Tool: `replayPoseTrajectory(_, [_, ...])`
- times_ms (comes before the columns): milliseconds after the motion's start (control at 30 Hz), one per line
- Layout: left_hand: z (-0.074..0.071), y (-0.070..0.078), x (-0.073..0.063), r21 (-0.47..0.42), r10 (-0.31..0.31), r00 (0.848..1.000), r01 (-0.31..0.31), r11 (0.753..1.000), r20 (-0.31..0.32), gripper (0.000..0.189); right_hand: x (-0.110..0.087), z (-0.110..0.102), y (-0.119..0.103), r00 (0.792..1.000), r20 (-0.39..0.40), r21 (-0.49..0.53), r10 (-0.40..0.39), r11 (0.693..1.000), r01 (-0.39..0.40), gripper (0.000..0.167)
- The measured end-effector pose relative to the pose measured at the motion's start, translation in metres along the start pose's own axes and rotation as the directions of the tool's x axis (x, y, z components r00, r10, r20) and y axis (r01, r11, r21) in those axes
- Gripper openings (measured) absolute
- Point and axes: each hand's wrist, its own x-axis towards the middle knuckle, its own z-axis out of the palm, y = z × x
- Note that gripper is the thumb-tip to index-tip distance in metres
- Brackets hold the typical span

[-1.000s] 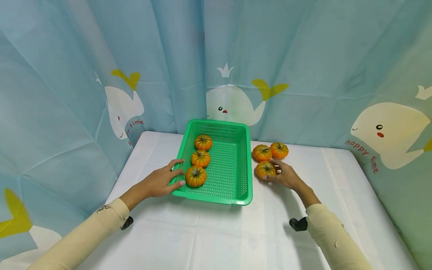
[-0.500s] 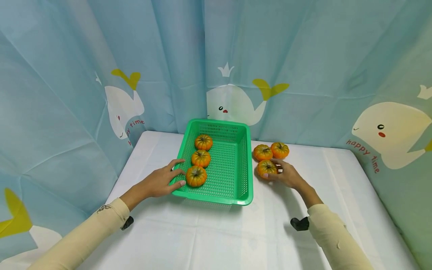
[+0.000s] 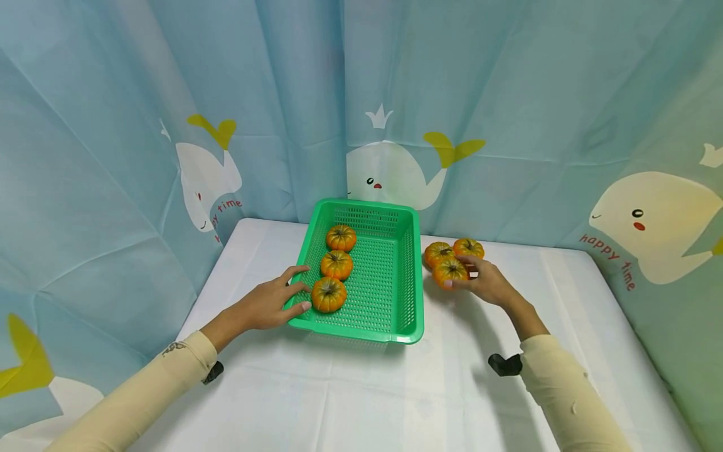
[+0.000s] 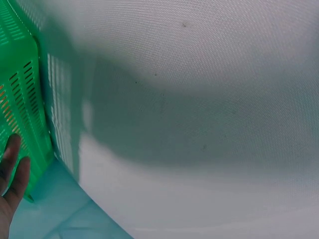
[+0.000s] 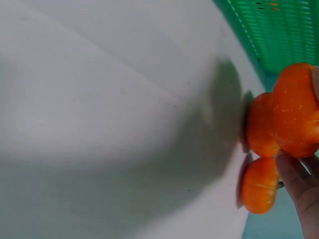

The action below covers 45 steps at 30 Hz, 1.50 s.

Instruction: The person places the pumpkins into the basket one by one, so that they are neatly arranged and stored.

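Note:
My right hand (image 3: 487, 282) grips a small orange pumpkin (image 3: 450, 271) by its side, just to the right of the green plastic basket (image 3: 361, 331). In the right wrist view the held pumpkin (image 5: 297, 112) is raised off the cloth, and its shadow falls apart from it. Close behind it sit two more pumpkins, one at left (image 3: 437, 252) and one at right (image 3: 469, 247). My left hand (image 3: 271, 304) holds the basket's left rim, thumb and fingers over the edge. The left wrist view shows fingertips (image 4: 22, 172) along the basket's outer wall.
Inside the basket three pumpkins (image 3: 337, 265) stand in a row along the left side. A white cloth (image 3: 361, 402) covers the table. Blue curtains (image 3: 508, 94) with whale prints hang close behind the table and at both sides.
My right hand has lifted the front pumpkin off the table and shifted it slightly away and right. It now overlaps the pumpkin behind it. My left hand and the basket have stayed put.

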Motion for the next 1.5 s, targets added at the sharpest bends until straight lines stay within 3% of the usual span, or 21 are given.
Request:
replayPoseTrajectory(400, [-0.001, 0.001, -0.001, 0.004, 0.023, 1.0, -0.023, 1.0, -0.02, 0.042, 0.002, -0.019, -0.012, 0.999, -0.013, -0.009, -0.04, 0.999, 0.04, 0.079])
replayPoseTrajectory(1500, [-0.003, 0.004, -0.001, -0.008, -0.001, 1.0, 0.001, 1.0, 0.004, 0.043, 0.01, -0.048, -0.042, 0.997, 0.008, 0.012, -0.075, 0.997, 0.075, 0.075])
